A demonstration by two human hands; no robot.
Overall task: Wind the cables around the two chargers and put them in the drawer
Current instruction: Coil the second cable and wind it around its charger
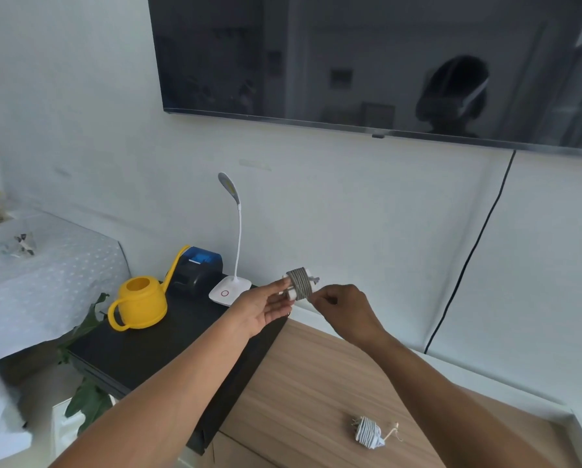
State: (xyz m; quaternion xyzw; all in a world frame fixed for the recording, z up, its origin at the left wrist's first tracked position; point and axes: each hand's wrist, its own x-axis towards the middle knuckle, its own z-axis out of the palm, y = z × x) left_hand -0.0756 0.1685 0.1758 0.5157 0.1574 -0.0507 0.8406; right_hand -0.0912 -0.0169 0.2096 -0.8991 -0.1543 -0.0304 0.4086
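Now the left hand (266,307) holds a white charger (292,294) up in front of the wall, its grip closed on the charger's left end between thumb and fingers. The charger's long axis runs nearly level, with its small end pointing right. Grey cable (299,285) is wound across that axis. The right hand (345,310) pinches the cable just beside the coil. A second charger (367,432), already wound, lies on the wooden counter (299,383) with its prongs toward the left.

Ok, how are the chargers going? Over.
Left hand holds wound charger, right hand pinching its cable. Second charger wound, on wooden top. Nothing blocking.
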